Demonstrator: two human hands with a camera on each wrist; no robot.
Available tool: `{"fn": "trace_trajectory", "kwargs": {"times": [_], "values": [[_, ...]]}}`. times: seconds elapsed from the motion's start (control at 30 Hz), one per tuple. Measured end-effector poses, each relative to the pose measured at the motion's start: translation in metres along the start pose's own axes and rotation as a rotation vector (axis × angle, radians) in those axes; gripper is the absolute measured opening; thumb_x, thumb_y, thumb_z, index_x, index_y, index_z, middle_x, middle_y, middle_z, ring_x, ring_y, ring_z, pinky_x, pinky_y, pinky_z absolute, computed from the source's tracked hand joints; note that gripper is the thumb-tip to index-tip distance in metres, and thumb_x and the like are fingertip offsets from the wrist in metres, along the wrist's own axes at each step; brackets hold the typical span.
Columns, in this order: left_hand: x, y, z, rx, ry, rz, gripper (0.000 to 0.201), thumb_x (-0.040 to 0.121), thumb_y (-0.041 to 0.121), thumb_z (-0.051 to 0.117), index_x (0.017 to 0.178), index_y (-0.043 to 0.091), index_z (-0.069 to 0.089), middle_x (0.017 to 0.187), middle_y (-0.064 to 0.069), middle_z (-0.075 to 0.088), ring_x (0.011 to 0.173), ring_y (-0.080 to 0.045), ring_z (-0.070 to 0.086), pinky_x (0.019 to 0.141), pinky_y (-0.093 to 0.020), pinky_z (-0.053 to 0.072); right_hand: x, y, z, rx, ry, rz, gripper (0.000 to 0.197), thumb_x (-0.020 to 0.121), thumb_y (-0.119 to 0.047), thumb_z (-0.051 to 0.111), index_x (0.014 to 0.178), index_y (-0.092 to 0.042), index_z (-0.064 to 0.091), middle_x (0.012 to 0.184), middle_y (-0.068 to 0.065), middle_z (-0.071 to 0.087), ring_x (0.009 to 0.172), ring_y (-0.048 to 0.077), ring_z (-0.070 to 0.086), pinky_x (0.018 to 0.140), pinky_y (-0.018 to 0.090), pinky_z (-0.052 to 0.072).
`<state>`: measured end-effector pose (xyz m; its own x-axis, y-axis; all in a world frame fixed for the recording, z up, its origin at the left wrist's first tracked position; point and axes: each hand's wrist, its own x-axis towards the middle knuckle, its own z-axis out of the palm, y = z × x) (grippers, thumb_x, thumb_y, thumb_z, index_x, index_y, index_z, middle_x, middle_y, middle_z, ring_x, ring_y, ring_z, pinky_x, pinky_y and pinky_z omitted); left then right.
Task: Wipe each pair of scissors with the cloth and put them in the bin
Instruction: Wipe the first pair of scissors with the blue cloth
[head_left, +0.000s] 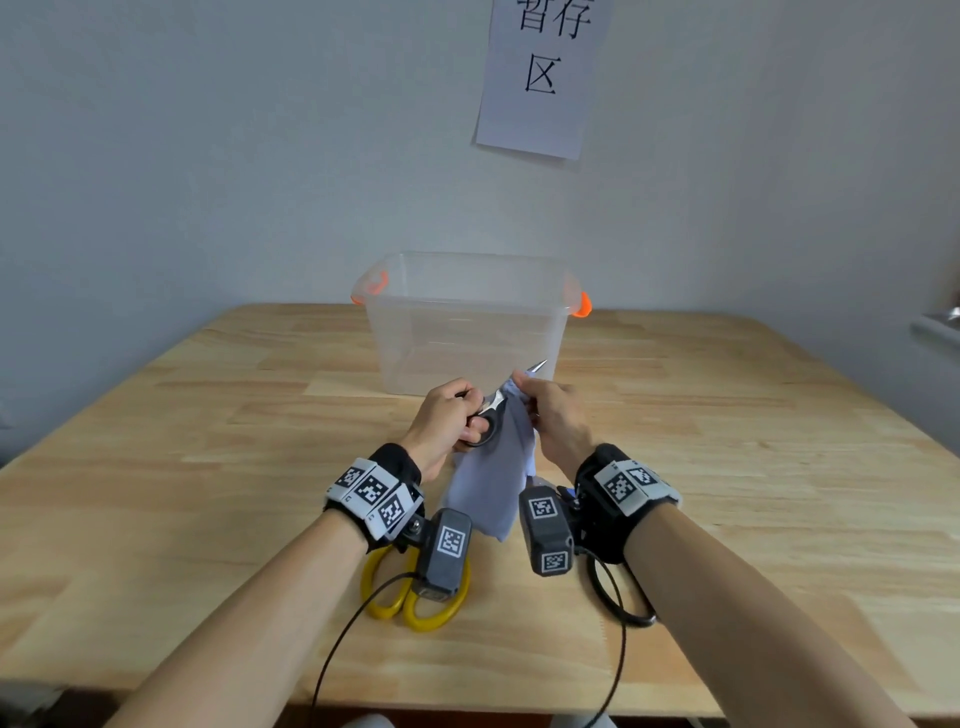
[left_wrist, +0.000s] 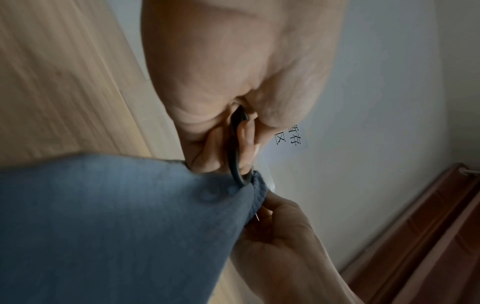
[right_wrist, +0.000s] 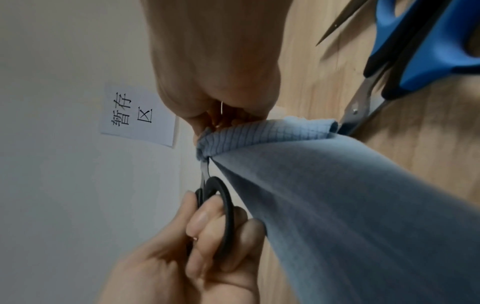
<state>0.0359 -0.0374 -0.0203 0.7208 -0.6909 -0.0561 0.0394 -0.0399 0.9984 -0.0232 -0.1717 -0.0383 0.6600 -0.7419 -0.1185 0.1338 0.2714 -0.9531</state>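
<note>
Beyond both hands stands the clear bin (head_left: 467, 322), open-topped with orange handles, and nothing shows inside it. It is light, rigid plastic by the look of it, and its mouth is wide enough for an easy drop.

Between the hands hangs the blue-grey cloth (head_left: 491, 483), soft and limp, draping down toward the wrists. The right hand (head_left: 553, 415) pinches a fold of it around the blades; cloth this loose needs bunching at the fingertips to press properly.

The left hand (head_left: 449, 418) grips the black-handled scissors (head_left: 488, 421) by the loops, fingers curled round them, with the bare steel tip poking out past the right hand toward the bin. They are stiff, fairly light and probably slick on the metal (the point is sharp, so the handle is the place to hold).

Under the left wrist lie yellow-handled scissors (head_left: 395, 597) on the table. Beneath the right wrist lies a blue-handled pair (right_wrist: 426, 53), unwiped, I judge.
</note>
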Motion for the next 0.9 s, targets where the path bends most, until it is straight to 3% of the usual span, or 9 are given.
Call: {"fn": "trace_trajectory", "kwargs": {"times": [0.13,0.23,0.33,0.43,0.63,0.77,0.9], "values": [[0.002,-0.001,-0.002,0.022,0.043,0.013,0.032,0.103,0.005,0.041,0.074,0.017,0.037,0.064,-0.001,0.031,0.04,-0.007,0.028,0.041,-0.018,0.017,-0.004,0.006,0.004,-0.053,-0.042,0.005,0.021,0.091,-0.015,0.068,0.075,-0.002,0.067,0.072,0.011,0.064,0.068,0.021,0.061,0.067,0.031,0.05],[0.003,-0.002,-0.003,0.028,0.037,0.009,0.032,0.104,0.007,0.041,0.074,0.018,0.038,0.061,-0.001,0.032,0.041,-0.008,0.027,0.041,-0.019,0.017,-0.002,0.002,0.004,-0.133,-0.067,-0.016,0.021,0.09,-0.016,0.071,0.076,-0.001,0.063,0.071,0.012,0.059,0.067,0.021,0.056,0.063,0.028,0.046],[0.003,-0.002,-0.002,0.022,0.007,0.006,0.031,0.105,0.007,0.041,0.075,0.017,0.038,0.062,-0.001,0.031,0.04,-0.008,0.027,0.043,-0.02,0.016,0.004,-0.003,0.001,-0.126,0.019,-0.029,0.03,0.089,-0.011,0.07,0.062,-0.006,0.06,0.054,0.002,0.057,0.052,0.013,0.053,0.05,0.02,0.042],[0.003,-0.004,-0.003,0.014,0.014,0.002,0.031,0.105,0.006,0.041,0.075,0.016,0.037,0.062,-0.001,0.03,0.04,-0.008,0.027,0.043,-0.021,0.015,0.006,-0.001,0.0,-0.085,0.06,-0.021,0.025,0.089,-0.011,0.07,0.065,-0.006,0.065,0.057,0.002,0.06,0.055,0.013,0.056,0.053,0.023,0.045],[0.002,-0.011,-0.005,0.013,0.044,-0.005,0.033,0.105,0.009,0.042,0.074,0.017,0.038,0.057,-0.001,0.035,0.041,-0.01,0.026,0.043,-0.021,0.017,-0.001,0.012,0.005,-0.157,-0.072,-0.042,0.028,0.094,-0.017,0.067,0.072,-0.003,0.059,0.063,0.007,0.05,0.057,0.017,0.048,0.052,0.023,0.041],[0.003,-0.009,-0.004,0.013,-0.01,-0.017,0.031,0.106,0.01,0.041,0.076,0.017,0.038,0.057,-0.001,0.035,0.042,-0.01,0.025,0.045,-0.022,0.016,0.007,0.005,0.0,-0.15,0.039,-0.074,0.036,0.092,-0.013,0.068,0.058,-0.007,0.056,0.061,0.006,0.052,0.058,0.017,0.05,0.052,0.023,0.041],[0.003,-0.007,-0.008,0.021,0.006,-0.014,0.031,0.105,0.009,0.04,0.076,0.016,0.038,0.059,-0.002,0.033,0.041,-0.01,0.025,0.042,-0.02,0.017,0.007,0.008,0.003,-0.104,0.054,-0.067,0.03,0.093,-0.014,0.066,0.065,-0.003,0.062,0.067,0.01,0.06,0.063,0.02,0.056,0.059,0.026,0.046]]}}
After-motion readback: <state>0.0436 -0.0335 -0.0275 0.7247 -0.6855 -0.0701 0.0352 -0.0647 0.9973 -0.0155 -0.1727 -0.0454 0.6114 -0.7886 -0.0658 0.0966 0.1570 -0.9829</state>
